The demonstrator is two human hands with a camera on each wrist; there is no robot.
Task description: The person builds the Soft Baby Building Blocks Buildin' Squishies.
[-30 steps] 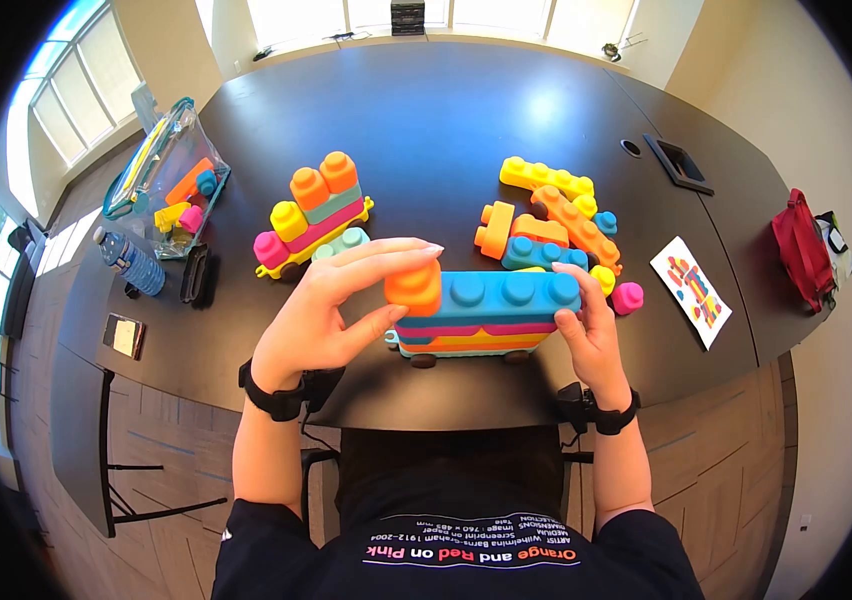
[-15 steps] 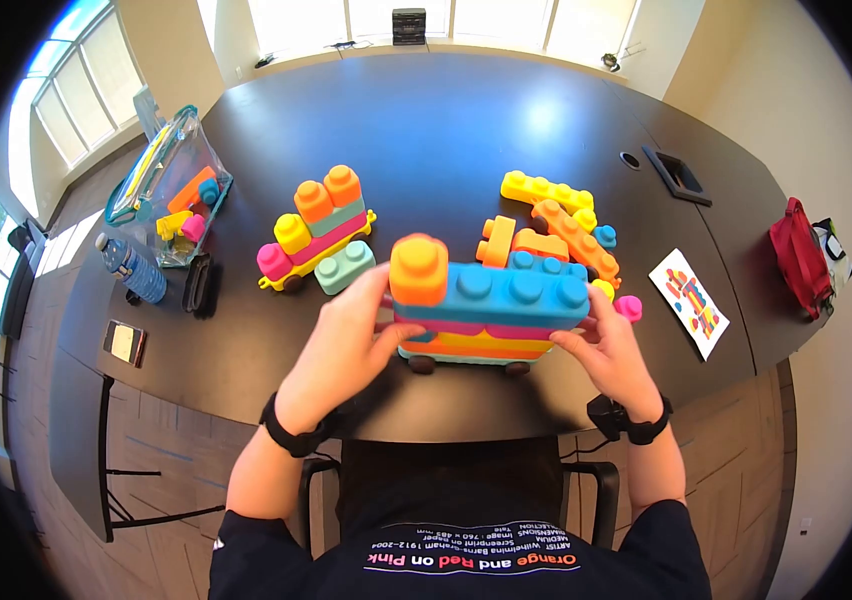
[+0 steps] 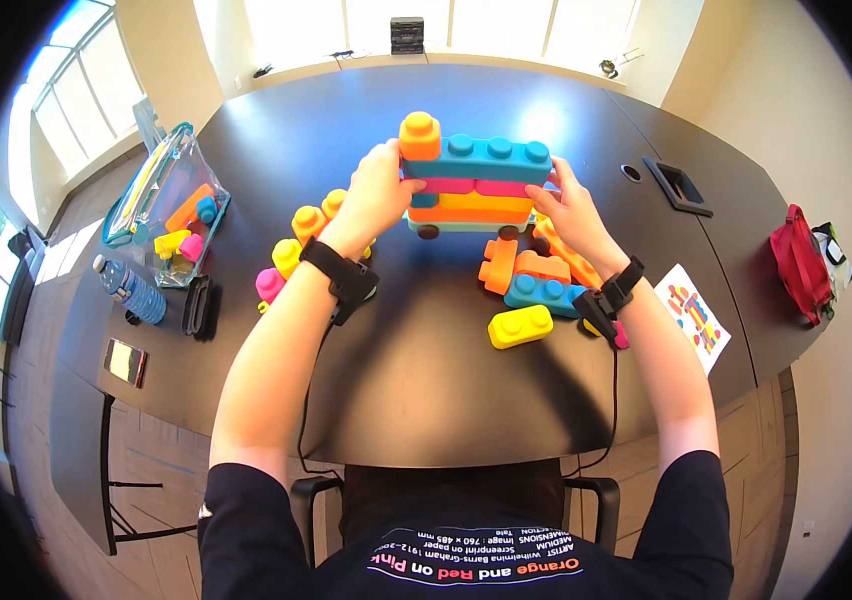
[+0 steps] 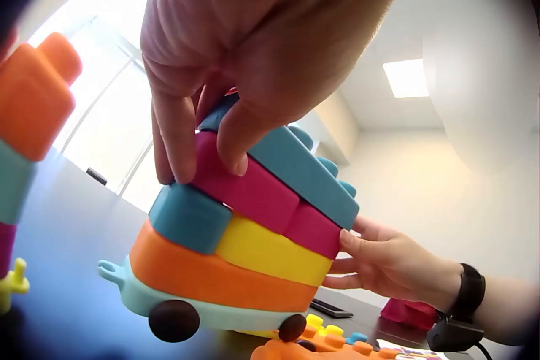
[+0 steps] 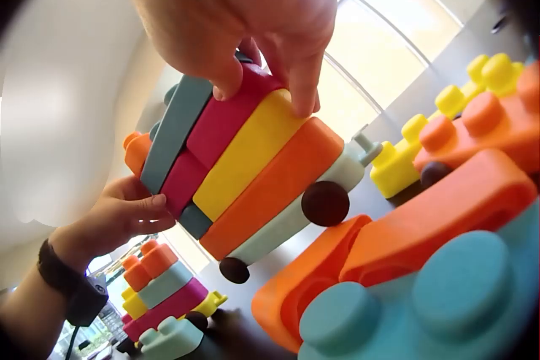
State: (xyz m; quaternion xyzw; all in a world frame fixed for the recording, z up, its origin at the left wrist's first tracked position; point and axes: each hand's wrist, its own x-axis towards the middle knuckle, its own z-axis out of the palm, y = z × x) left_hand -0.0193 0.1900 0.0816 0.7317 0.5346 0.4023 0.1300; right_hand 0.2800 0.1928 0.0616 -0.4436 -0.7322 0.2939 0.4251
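Note:
A toy train car of stacked blocks (image 3: pixel 476 208) is between my two hands over the middle of the table. From its pale teal wheeled base it rises through orange, yellow and pink layers to a long blue block (image 3: pixel 476 160), with an orange block (image 3: pixel 420 137) on the left end. My left hand (image 3: pixel 376 200) grips the left end, thumb on the near side. At the other end my right hand (image 3: pixel 576 218) pinches the pink and blue layers. In the right wrist view the dark wheels (image 5: pixel 326 203) show above loose blocks.
Behind my left forearm stands a second block car (image 3: pixel 288 258). Loose orange blocks (image 3: pixel 543 266), a blue block (image 3: pixel 543 292) and a yellow block (image 3: pixel 521 327) lie right. A picture sheet (image 3: pixel 696 320), water bottle (image 3: pixel 129 288), clear bag (image 3: pixel 171 200) and phone (image 3: pixel 125 362) are around the table.
Both hands have carried the block car away from my body, toward the table's middle. My left hand has shifted from the orange top block to the car's side. A yellow block is now uncovered.

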